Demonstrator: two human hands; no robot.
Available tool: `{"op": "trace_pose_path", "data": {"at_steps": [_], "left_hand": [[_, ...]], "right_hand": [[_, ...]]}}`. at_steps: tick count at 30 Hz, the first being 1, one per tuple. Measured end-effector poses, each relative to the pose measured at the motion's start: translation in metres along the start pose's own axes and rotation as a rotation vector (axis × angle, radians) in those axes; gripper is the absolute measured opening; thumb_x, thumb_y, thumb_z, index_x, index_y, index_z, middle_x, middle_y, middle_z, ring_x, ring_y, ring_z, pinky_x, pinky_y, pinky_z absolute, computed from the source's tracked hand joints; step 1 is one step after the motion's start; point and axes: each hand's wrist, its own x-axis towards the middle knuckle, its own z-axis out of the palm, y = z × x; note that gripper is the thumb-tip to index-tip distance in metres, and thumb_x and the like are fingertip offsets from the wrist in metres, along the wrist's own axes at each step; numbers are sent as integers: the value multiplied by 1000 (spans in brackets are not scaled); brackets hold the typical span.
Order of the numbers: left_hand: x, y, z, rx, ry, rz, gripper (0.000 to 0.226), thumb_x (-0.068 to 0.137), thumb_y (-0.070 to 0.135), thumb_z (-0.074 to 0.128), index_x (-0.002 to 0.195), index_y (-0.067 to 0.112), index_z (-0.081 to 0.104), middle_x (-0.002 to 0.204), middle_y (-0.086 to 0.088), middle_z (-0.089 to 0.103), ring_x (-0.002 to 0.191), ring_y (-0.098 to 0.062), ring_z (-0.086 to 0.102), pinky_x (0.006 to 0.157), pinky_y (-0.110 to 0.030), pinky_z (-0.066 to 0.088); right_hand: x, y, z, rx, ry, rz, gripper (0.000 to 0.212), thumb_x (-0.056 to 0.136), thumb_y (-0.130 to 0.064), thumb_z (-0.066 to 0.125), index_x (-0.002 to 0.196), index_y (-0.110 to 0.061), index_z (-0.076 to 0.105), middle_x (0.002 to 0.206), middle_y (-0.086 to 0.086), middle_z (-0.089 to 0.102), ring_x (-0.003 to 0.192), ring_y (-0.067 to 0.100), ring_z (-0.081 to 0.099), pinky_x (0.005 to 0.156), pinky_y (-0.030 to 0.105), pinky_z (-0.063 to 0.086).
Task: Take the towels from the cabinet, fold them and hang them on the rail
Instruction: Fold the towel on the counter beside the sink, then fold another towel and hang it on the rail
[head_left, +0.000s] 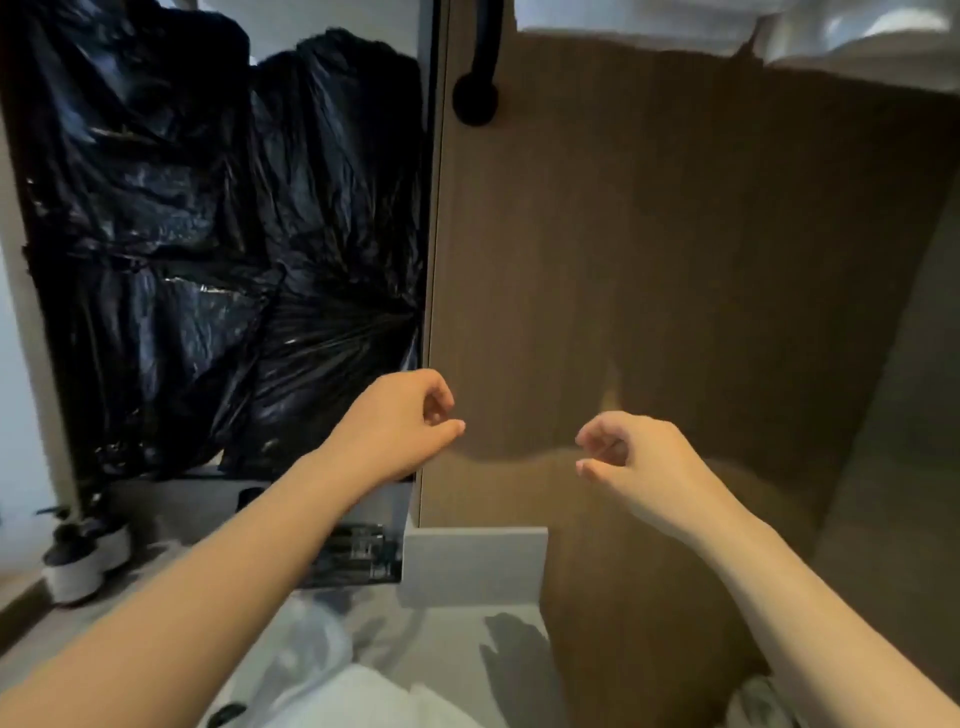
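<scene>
A brown towel (675, 249) hangs flat in front of me. Its ragged upper edge lies against something white (857, 31) at the top, and its wavy lower edge runs between my hands. More brown cloth (634, 597) continues below that edge. A black rail end (475, 98) shows at the towel's upper left. My left hand (405, 421) hovers at the towel's lower left, fingers loosely curled, thumb apart, holding nothing. My right hand (628, 457) is in the same pose at the lower edge. The cabinet is not in view.
Crumpled black plastic sheeting (208, 249) covers the surface on the left. A grey block (475, 566) stands on the floor below my hands. Small potted plants (83, 556) sit at the lower left. White cloth (363, 696) lies at the bottom edge.
</scene>
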Motion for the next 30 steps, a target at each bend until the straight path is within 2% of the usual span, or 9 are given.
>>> {"op": "trace_pose_path", "data": {"at_steps": [2,4,8,10,17,21,25,28,30], "left_hand": [[-28,-21,31,88,-86,-42,19,83,34,69,97,22,61,93,6,65,89,-13,60,82,-34,51],[-57,-37,62,146,-191,-82,22,84,33,66,101,21,60,99,3,65,93,-17,59,83,-33,50],[-112,-65,108,139,-324,-147,26,87,34,62,109,20,59,107,2,64,99,-17,58,80,-26,43],[-136,-77,122,118,-370,-175,28,89,35,60,112,19,59,110,2,63,101,-17,58,80,-25,41],[-205,-100,158,31,-505,-286,29,91,36,58,116,21,58,112,5,62,103,-15,57,84,-24,44],[-235,-109,172,-19,-525,-352,26,91,34,57,113,21,59,111,4,63,101,-12,57,83,-20,41],[-258,-113,190,-11,-635,-394,28,93,36,54,117,20,56,117,0,61,107,-16,56,91,-24,42],[-265,-111,201,-28,-704,-433,31,94,38,52,121,21,53,121,1,58,111,-17,55,97,-28,43],[-271,-109,207,-67,-700,-474,27,94,36,54,117,22,55,118,5,58,109,-14,56,96,-27,44]], "right_hand": [[-21,7,35,-65,-125,27,20,86,-32,70,105,-29,64,96,-12,64,91,6,61,85,29,54],[-39,10,66,-106,-233,40,23,86,-33,69,108,-27,65,100,-10,65,94,8,61,85,30,53],[-74,11,123,-47,-398,78,20,85,-31,69,104,-26,65,97,-10,64,87,6,60,76,22,49],[-89,13,146,-44,-449,85,24,86,-28,68,109,-24,65,102,-9,65,90,6,59,76,16,44],[-138,17,200,-18,-548,198,10,90,-33,64,98,-33,58,99,-12,64,86,4,59,65,8,40],[-168,23,219,18,-589,354,13,90,-34,65,98,-37,56,104,-11,65,89,6,61,76,14,48],[-196,38,231,110,-572,493,11,90,-26,67,97,-30,61,101,-8,65,85,5,60,72,11,46],[-212,48,240,148,-616,530,9,92,-24,63,101,-27,60,99,-8,64,86,3,58,76,12,45],[-218,56,245,164,-637,543,8,93,-24,62,100,-27,60,96,-10,63,87,2,58,77,11,45]]}}
